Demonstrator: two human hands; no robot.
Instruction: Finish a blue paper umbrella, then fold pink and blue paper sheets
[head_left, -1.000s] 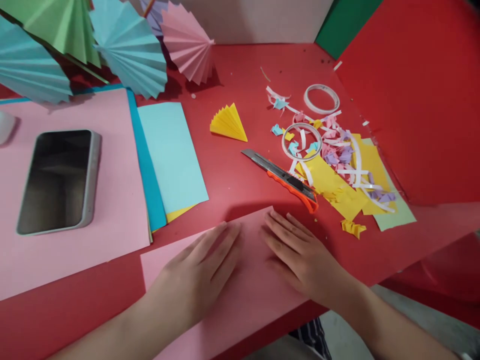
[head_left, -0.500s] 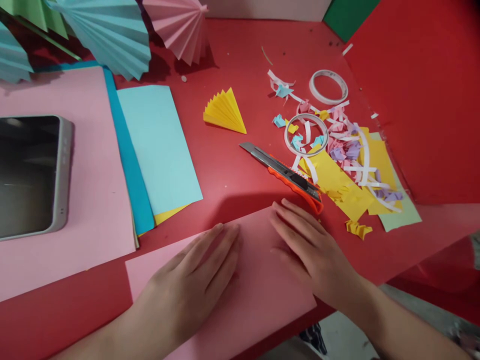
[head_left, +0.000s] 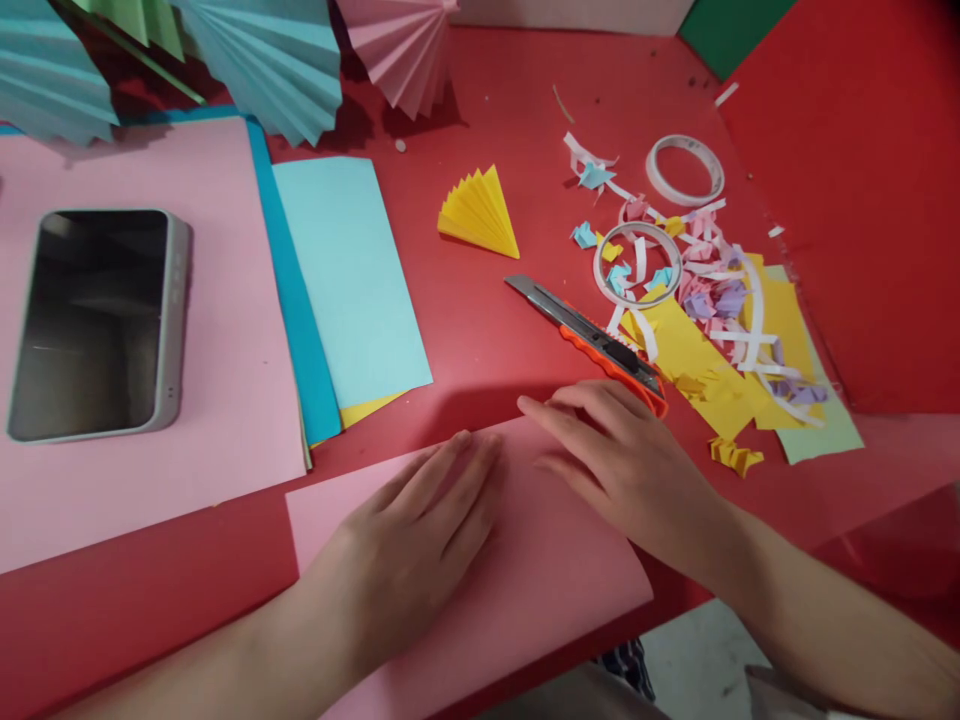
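Note:
A pink sheet of paper (head_left: 555, 590) lies at the front edge of the red table, its right side bowed slightly. My left hand (head_left: 420, 550) rests flat on the sheet with fingers stretched toward its far edge. At the far right corner, my right hand (head_left: 622, 460) touches the sheet's edge, fingers apart; its index finger points left and the other fingertips are partly hidden. Just beyond my right hand is a box cutter (head_left: 585, 335) with an orange handle and its blade out, lying on the table. A small folded yellow paper fan (head_left: 482, 215) sits farther back.
Paper scraps (head_left: 712, 300) and two tape rolls (head_left: 685, 170) are spread at the right. A phone (head_left: 97, 325) lies on a stack of pink paper (head_left: 232, 400) at the left, beside a light blue sheet (head_left: 352, 290). Pleated paper fans (head_left: 262, 60) stand at the back left.
The view has swung left, so things appear farther right. My right hand's fingers have bent and shifted at the sheet's far edge; the left hand stays flat on the paper.

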